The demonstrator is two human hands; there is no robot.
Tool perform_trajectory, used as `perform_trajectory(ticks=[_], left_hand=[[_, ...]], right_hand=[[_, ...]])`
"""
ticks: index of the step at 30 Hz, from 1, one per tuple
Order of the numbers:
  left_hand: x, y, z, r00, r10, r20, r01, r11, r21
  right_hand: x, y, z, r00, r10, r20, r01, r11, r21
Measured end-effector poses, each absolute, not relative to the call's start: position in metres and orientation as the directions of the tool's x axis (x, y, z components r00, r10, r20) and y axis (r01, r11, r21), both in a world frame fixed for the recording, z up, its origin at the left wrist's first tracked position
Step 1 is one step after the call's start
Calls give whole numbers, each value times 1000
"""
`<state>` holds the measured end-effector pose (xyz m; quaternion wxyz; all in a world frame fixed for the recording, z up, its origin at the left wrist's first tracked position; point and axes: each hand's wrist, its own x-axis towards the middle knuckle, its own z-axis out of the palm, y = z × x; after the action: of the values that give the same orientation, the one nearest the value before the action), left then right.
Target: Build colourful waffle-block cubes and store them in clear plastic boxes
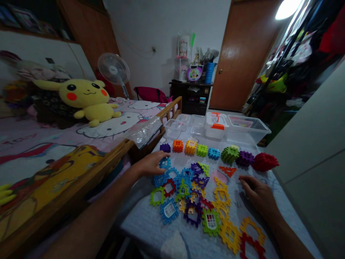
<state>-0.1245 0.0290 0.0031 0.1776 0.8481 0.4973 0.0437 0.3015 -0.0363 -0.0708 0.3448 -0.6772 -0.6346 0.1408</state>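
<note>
A heap of flat interlocking plastic tiles in blue, green, red, yellow and purple lies on a small table with a pale cloth. Behind the heap stands a row of assembled cubes, from a purple cube on the left to a red one on the right. My left hand reaches to the heap's far left, fingers curled onto a blue tile. My right hand rests on the cloth right of the heap, fingers bent, nothing visible in it.
Clear plastic boxes stand at the table's far edge. A bed with a wooden rail runs along the left, with a yellow plush toy on it. A fan, a dark shelf and a brown door are behind.
</note>
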Motion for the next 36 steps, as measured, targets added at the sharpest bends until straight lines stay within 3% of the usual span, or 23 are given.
perform_trajectory(ticks=[4,13,23,29,36], left_hand=[[-140,-1,-7,441,877,-192,874,-370,316],[-125,-18,-17,351,916,-195,915,-290,282],[-133,7,-26,360,928,-90,846,-284,451],[-133,24,-23,271,957,101,891,-289,351],[-126,20,-12,285,958,-28,916,-264,301]], right_hand=[[303,-35,-73,135,960,244,770,54,-636],[303,-36,-73,139,961,239,764,49,-643],[302,-35,-74,140,963,232,757,47,-652],[302,-35,-73,131,967,219,760,44,-649],[303,-35,-73,104,967,232,768,70,-637]])
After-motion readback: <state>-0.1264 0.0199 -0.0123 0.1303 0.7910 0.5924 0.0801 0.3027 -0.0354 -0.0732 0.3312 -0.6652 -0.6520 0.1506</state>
